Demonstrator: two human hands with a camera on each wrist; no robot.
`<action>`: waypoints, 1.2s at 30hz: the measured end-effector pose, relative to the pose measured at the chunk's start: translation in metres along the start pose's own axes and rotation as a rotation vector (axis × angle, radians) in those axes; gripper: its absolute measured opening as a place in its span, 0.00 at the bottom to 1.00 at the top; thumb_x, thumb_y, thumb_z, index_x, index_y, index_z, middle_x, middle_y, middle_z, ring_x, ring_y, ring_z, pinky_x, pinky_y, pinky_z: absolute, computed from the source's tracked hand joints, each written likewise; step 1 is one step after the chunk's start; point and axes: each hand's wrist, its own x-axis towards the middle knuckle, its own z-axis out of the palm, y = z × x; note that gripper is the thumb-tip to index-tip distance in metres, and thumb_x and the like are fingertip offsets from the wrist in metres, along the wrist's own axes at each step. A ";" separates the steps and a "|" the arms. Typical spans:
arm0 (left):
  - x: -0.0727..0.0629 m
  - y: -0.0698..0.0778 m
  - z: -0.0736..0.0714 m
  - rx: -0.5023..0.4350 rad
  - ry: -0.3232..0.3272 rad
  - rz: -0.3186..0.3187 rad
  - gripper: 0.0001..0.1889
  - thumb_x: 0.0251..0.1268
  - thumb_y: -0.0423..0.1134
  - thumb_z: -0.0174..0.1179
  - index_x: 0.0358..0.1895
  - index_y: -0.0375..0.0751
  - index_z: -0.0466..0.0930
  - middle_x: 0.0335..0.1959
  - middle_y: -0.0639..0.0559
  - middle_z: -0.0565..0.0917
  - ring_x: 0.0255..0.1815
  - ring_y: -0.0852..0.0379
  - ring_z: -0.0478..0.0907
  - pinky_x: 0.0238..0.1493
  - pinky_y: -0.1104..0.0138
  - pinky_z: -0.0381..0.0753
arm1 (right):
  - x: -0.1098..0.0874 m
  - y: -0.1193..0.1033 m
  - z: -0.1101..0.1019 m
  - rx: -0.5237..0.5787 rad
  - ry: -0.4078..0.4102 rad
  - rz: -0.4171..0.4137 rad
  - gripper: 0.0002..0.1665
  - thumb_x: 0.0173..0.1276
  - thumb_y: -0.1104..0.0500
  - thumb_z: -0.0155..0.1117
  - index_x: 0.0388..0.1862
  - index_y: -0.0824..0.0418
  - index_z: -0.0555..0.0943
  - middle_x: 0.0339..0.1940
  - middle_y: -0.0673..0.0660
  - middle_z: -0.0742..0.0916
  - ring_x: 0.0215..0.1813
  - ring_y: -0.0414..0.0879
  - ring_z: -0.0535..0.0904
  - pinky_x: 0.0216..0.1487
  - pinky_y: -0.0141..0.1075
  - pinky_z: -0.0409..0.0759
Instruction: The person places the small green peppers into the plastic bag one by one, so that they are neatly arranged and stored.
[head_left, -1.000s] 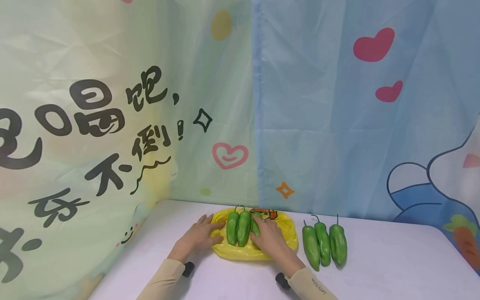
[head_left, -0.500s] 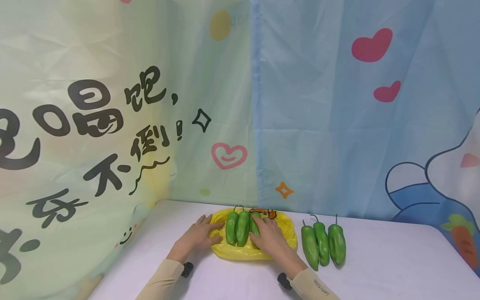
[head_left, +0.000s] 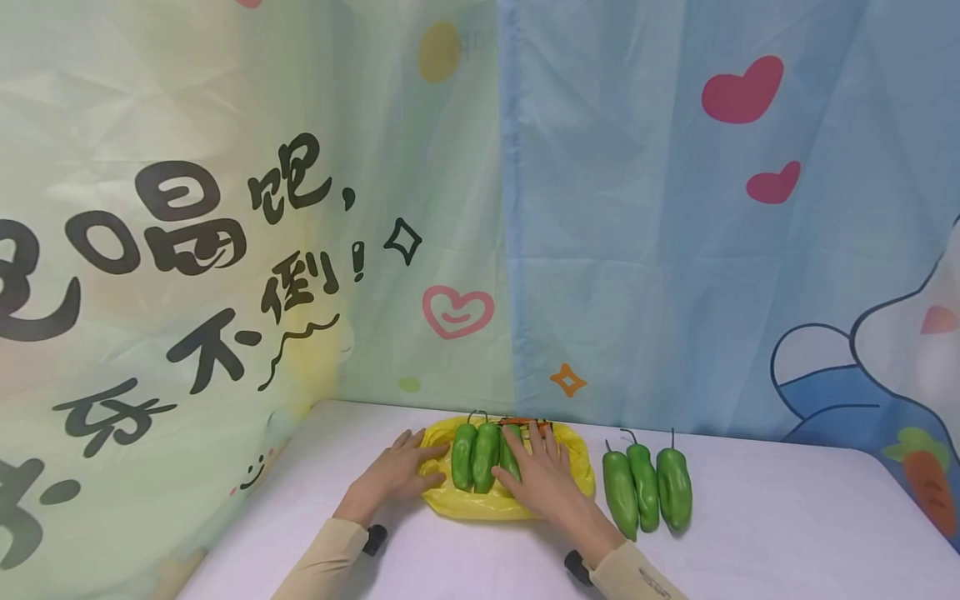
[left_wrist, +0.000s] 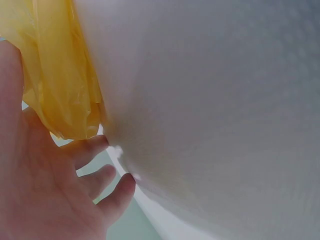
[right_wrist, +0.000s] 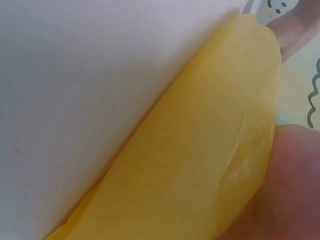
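A yellow plastic bag lies on the white table in the head view. Three green peppers, a left one, a middle one and a right one, lie side by side on it, stems away from me. My left hand is at the bag's left edge, fingers spread, thumb and index over the yellow plastic. My right hand is over the bag's right half, fingers extended and spread beside the right pepper, which it partly covers. In the right wrist view, the bag's side hides most of that hand.
To the right of the bag, three more green peppers lie in a row: one nearest the bag, a slim one and a thick one. A printed curtain stands behind the white table.
My right hand has let go of the right pepper on the bag; its fingers have straightened and spread, and it has shifted slightly right. My left hand has hardly moved.
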 end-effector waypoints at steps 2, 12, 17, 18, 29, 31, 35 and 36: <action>0.000 0.000 0.000 -0.002 -0.001 -0.001 0.29 0.69 0.57 0.58 0.72 0.58 0.71 0.80 0.35 0.58 0.80 0.30 0.50 0.77 0.36 0.55 | -0.001 0.000 -0.001 -0.005 -0.002 -0.008 0.41 0.75 0.40 0.57 0.80 0.53 0.60 0.81 0.73 0.55 0.81 0.73 0.45 0.74 0.74 0.48; 0.000 0.001 0.000 -0.005 0.004 0.001 0.29 0.69 0.57 0.58 0.72 0.57 0.72 0.80 0.35 0.58 0.80 0.30 0.50 0.76 0.35 0.55 | -0.004 0.002 -0.002 -0.062 -0.006 -0.020 0.40 0.77 0.37 0.52 0.81 0.52 0.59 0.82 0.73 0.53 0.82 0.72 0.42 0.76 0.73 0.45; 0.000 0.001 0.001 -0.001 0.003 0.003 0.29 0.69 0.56 0.59 0.72 0.56 0.72 0.80 0.35 0.58 0.80 0.30 0.50 0.76 0.35 0.55 | -0.005 0.003 -0.003 -0.084 -0.007 -0.013 0.40 0.76 0.37 0.52 0.81 0.50 0.59 0.82 0.72 0.53 0.82 0.72 0.41 0.76 0.73 0.44; 0.000 0.001 0.001 0.000 0.003 0.002 0.29 0.69 0.57 0.59 0.72 0.57 0.72 0.80 0.35 0.58 0.80 0.30 0.50 0.76 0.35 0.55 | -0.005 0.003 -0.003 -0.085 -0.007 -0.013 0.40 0.76 0.36 0.52 0.81 0.49 0.59 0.82 0.72 0.53 0.82 0.72 0.41 0.76 0.73 0.43; 0.001 0.000 0.001 0.012 -0.005 -0.001 0.29 0.70 0.57 0.58 0.73 0.58 0.71 0.80 0.36 0.57 0.81 0.30 0.50 0.77 0.35 0.55 | -0.012 0.004 -0.011 -0.145 -0.014 -0.015 0.41 0.76 0.36 0.53 0.82 0.48 0.58 0.82 0.71 0.54 0.82 0.72 0.44 0.75 0.75 0.44; 0.002 0.000 0.001 0.015 -0.008 -0.006 0.29 0.70 0.57 0.58 0.73 0.59 0.71 0.80 0.36 0.57 0.81 0.31 0.49 0.77 0.36 0.54 | -0.013 0.006 -0.012 -0.142 -0.018 -0.013 0.41 0.75 0.37 0.54 0.82 0.48 0.58 0.82 0.71 0.54 0.81 0.73 0.44 0.75 0.75 0.44; 0.003 -0.001 0.001 0.019 -0.010 -0.009 0.30 0.69 0.58 0.58 0.73 0.59 0.71 0.80 0.37 0.58 0.81 0.31 0.50 0.77 0.36 0.55 | -0.016 0.008 -0.015 -0.121 -0.017 -0.013 0.42 0.75 0.38 0.56 0.82 0.49 0.58 0.82 0.72 0.55 0.81 0.73 0.44 0.74 0.75 0.43; 0.003 -0.001 0.002 0.019 -0.011 -0.012 0.29 0.70 0.58 0.58 0.73 0.60 0.70 0.80 0.37 0.57 0.81 0.32 0.49 0.77 0.36 0.55 | -0.017 0.009 -0.015 -0.118 -0.016 -0.015 0.42 0.75 0.38 0.56 0.81 0.49 0.58 0.81 0.72 0.55 0.81 0.73 0.44 0.74 0.75 0.43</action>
